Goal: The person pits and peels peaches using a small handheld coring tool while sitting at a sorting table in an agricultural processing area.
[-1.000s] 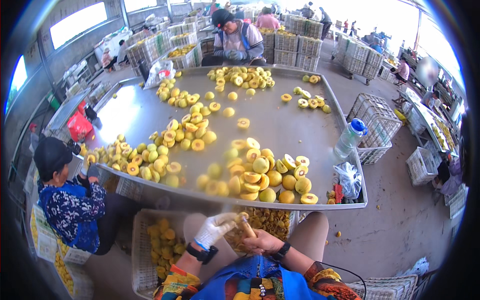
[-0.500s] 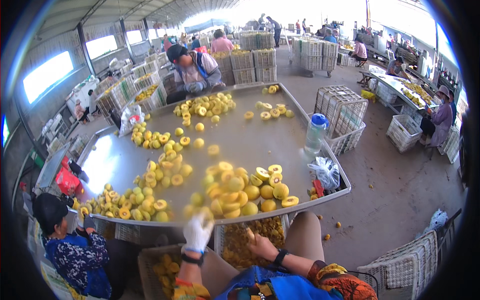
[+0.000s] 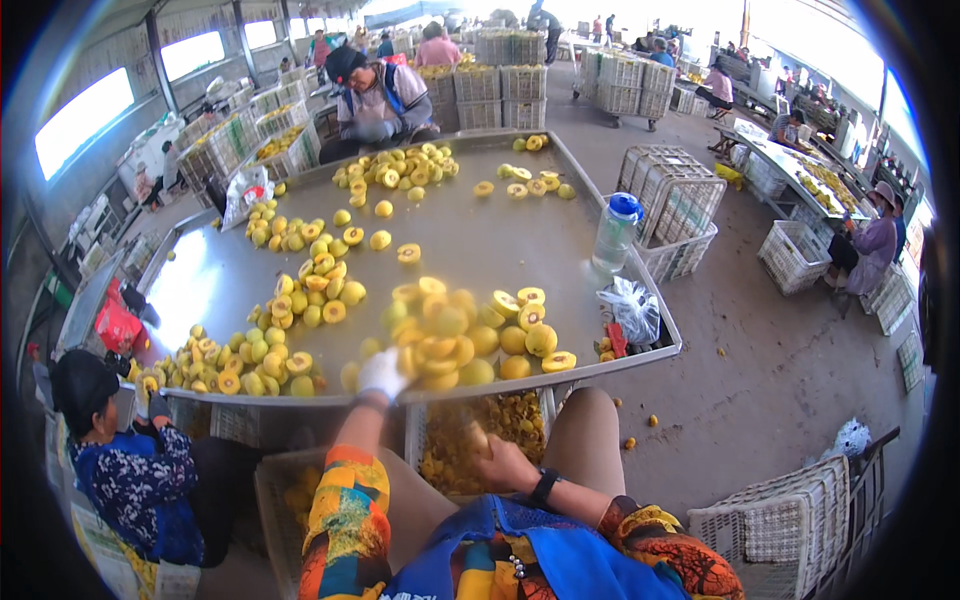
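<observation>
My left hand (image 3: 383, 375), in a white glove, reaches over the table's near edge to a heap of halved yellow peaches (image 3: 450, 335). Motion smears its fingers, so whether they grip a peach is unclear. Low over a crate of brownish-yellow scraps (image 3: 482, 425), my bare right hand (image 3: 507, 467) is closed, with a pale, blurred tip poking out that I cannot identify. Cut faces with reddish-brown centres show on several peach halves (image 3: 532, 298) beside the heap.
The metal table (image 3: 480, 230) has a raised rim. A blue-lidded water bottle (image 3: 615, 232) and a clear plastic bag (image 3: 632, 310) stand at its right. One co-worker (image 3: 140, 470) sits at left, another (image 3: 380, 95) across. Beside my left leg is another crate (image 3: 275, 510).
My left hand has gone forward from the near rim to the peach heap, its arm stretching out. The right hand stays closed above the scraps. The whole view has shifted slightly.
</observation>
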The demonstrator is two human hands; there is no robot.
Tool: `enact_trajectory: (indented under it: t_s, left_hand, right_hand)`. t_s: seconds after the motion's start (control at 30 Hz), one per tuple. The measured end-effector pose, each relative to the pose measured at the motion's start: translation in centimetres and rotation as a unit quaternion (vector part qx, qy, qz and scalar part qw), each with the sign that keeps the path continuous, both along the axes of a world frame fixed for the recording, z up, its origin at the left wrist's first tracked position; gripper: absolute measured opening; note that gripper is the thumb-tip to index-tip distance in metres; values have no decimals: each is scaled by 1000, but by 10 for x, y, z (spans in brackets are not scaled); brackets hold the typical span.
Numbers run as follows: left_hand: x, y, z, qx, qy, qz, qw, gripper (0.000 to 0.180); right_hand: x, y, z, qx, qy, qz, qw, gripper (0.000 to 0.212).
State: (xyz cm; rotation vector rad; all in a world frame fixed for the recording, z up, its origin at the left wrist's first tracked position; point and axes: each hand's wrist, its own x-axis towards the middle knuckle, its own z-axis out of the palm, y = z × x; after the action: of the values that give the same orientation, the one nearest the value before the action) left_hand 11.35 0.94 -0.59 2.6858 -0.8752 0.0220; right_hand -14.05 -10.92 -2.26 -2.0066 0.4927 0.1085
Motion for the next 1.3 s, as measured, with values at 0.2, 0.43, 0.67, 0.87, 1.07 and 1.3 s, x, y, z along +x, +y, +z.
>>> enact_trajectory:
  t_s: [0.2, 0.43, 0.67, 0.87, 1.07, 1.3]
  left_hand:
    - [3, 24, -38, -520, 262, -15, 813, 31]
    - [-112, 4, 72, -664, 580, -38, 470, 44]
    - [-128, -3, 41, -656, 468, 84, 586, 41]
    - [-122, -11, 15, -739, 509, 63, 436, 35]
    - [-130, -5, 17, -738, 544, -49, 397, 35]
    - [-143, -1, 15, -661, 496, 56, 560, 30]
  right_hand:
    - [21, -4, 20, -28, -132, -55, 989, 49]
    - [53, 10, 65, -21, -143, -38, 989, 48]
    - [39, 16, 55, -97, -128, 1, 987, 38]
    - [32, 16, 58, -204, -174, 59, 962, 27]
    - [26, 20, 62, -236, -196, 81, 948, 23]
    - [15, 32, 51, -220, -129, 80, 964, 19]
